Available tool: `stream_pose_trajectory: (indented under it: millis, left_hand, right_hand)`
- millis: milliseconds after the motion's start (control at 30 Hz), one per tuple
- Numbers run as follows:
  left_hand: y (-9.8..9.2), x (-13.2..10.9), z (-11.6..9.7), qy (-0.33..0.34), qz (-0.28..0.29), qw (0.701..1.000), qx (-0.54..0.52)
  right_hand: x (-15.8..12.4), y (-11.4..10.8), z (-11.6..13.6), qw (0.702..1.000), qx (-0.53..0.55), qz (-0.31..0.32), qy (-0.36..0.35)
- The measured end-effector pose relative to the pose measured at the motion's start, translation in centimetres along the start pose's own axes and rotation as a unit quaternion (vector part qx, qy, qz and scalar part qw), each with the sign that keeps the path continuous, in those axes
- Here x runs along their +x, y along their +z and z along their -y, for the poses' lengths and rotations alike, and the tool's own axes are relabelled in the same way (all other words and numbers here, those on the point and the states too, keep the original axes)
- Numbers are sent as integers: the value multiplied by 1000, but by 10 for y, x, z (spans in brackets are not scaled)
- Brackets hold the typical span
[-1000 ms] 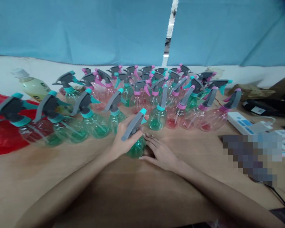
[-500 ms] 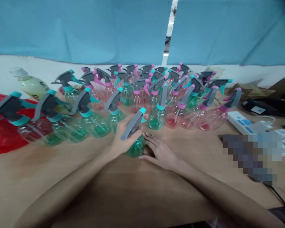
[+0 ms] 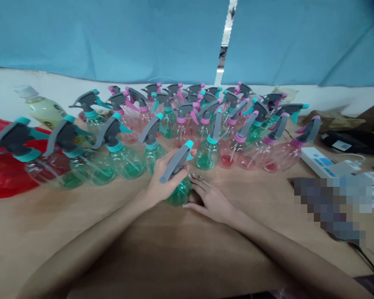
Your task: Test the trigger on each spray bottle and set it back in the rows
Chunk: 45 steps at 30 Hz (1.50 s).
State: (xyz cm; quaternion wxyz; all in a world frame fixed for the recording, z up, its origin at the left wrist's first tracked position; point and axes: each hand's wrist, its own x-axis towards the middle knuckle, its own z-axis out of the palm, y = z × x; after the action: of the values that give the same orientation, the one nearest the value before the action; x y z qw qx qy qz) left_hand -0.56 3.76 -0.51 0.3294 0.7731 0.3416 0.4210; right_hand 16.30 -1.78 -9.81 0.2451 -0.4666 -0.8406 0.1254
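A green-tinted spray bottle stands on the table in front of me, its grey trigger head with a turquoise nozzle pointing up and to the right. My left hand is wrapped around the bottle's neck and head, covering the collar. Low on the right side, my right hand cups the bottle, with the fingertips at its side and the thumb by its base. Just behind stand another green spray bottle with a turquoise collar and a green one partly hidden by my left hand.
Several green and pink spray bottles crowd the back of the wooden table. At left are a red plastic bag and a white-capped bottle. A white power strip, a black object and a pixelated patch lie at right.
The view has shifted slightly, so everything sits a little farther right. Both hands stay on the same spray bottle with no visible change of grip.
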Motion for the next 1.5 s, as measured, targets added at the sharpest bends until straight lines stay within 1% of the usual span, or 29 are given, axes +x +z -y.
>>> stream_pose_trajectory:
  millis: [100,233,600,767,867,967,1133,1500]
  left_hand:
    - [0,0,-1,-2,8,1000,-18]
    - [-3,0,-3,-4,12,1000,2]
    - [-6,2,0,56,11,998,30]
    - [-7,3,0,67,12,997,33]
    - [-5,3,2,60,14,998,32]
    - [-3,1,3,39,5,999,21]
    - [-1,0,2,16,2,1000,11]
    - [-1,0,3,27,-3,999,30]
  right_hand:
    - [0,1,0,1000,1,-4,-1]
    - [0,1,0,1000,4,-5,-1]
    - [0,1,-2,1000,2,-2,-6]
    - [0,0,-1,1000,-3,-1,-7]
    - [0,0,-1,1000,-5,2,-7]
    - [0,-1,-1,1000,-3,2,-8]
    - [1,-1,0,1000,11,-6,-7]
    - [1,0,-1,1000,13,-5,-3]
